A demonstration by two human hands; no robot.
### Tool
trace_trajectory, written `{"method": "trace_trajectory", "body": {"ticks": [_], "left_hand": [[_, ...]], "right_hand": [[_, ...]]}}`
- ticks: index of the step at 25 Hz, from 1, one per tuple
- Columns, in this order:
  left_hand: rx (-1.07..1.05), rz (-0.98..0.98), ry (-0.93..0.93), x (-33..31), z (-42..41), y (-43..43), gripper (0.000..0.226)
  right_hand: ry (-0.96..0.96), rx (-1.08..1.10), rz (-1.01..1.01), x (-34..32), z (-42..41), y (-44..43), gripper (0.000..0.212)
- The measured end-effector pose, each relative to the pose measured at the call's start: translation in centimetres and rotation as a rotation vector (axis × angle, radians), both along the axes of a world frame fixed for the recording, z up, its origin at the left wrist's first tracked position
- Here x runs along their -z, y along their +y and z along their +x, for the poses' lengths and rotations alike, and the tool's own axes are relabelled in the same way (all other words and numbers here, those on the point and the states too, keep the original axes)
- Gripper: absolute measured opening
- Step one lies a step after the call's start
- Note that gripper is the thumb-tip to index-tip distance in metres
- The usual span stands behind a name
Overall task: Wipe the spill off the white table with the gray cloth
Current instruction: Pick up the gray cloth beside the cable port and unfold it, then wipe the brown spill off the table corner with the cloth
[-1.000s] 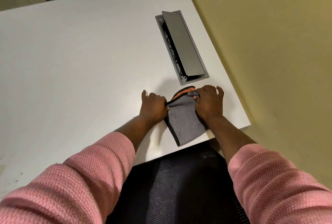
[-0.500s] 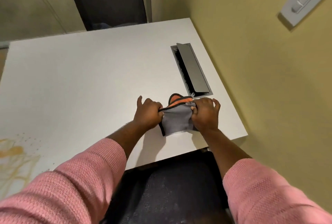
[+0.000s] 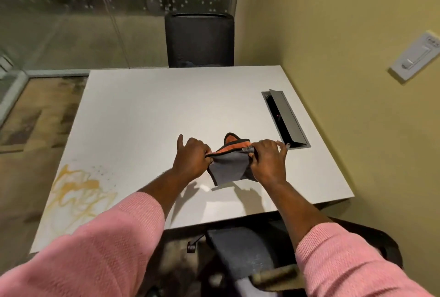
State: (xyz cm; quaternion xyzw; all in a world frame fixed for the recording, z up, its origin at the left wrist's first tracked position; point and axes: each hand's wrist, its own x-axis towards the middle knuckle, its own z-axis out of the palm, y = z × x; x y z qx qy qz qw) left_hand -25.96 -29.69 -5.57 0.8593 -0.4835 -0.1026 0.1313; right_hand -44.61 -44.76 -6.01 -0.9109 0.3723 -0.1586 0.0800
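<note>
The gray cloth with a black hem and an orange inner face (image 3: 228, 167) is held up between both hands, near the front right part of the white rectangular worktop (image 3: 152, 115). Its top edge is stretched level from one hand to the other, the orange side showing along that edge and in a small raised flap behind it, while the gray part hangs down with its lower corner close to the worktop surface; whether it touches cannot be told. The left hand (image 3: 190, 157) is closed on the cloth's left end, fingers curled in and the thumb sticking up free. The right hand (image 3: 267, 159) is closed on the right end, pinching the hem with its fingers bent over it. Both arms wear pink knitted sleeves (image 3: 114, 244) pushed back from the wrists.

The yellow-orange spill (image 3: 76, 192), a loop of streaks with fine dark specks beside it, lies at the front left corner of the worktop, well apart from the cloth. Just beyond the right hand a gray metal cable hatch (image 3: 287, 119) sits in the worktop with its lid tilted open. A black mesh chair (image 3: 198, 39) stands at the far edge, and a white wall switch plate (image 3: 415, 58) is on the yellow wall to the right.
</note>
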Motion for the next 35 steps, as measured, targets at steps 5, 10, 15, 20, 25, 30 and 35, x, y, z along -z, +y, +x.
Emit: {"method": "trace_trajectory", "body": {"ticks": [5,10,15,20,25,30,35], "left_hand": [[-0.039,-0.045,-0.014,-0.7,5.0,12.3,0.014],[-0.100,-0.057,0.008,-0.8,8.1,23.2,0.015],[-0.172,-0.047,-0.005,-0.3,9.6,31.5,0.022],[-0.253,-0.004,0.055,1.2,10.0,36.3,0.025],[-0.309,0.065,0.116,4.3,9.6,38.8,0.025],[-0.354,0.146,0.169,8.8,10.6,38.9,0.026],[-0.487,0.080,0.128,13.0,11.8,36.7,0.020]], "right_hand": [[0.007,-0.105,0.003,-1.2,5.7,10.6,0.022],[0.013,-0.240,0.027,-0.7,9.7,19.5,0.021],[0.051,-0.350,0.059,-0.3,12.8,26.1,0.024],[0.144,-0.441,0.076,1.4,14.3,29.6,0.022],[0.252,-0.520,0.109,4.8,15.7,31.0,0.021],[0.371,-0.581,0.152,9.5,17.4,30.3,0.020],[0.400,-0.603,0.157,13.6,20.5,28.0,0.018]]}}
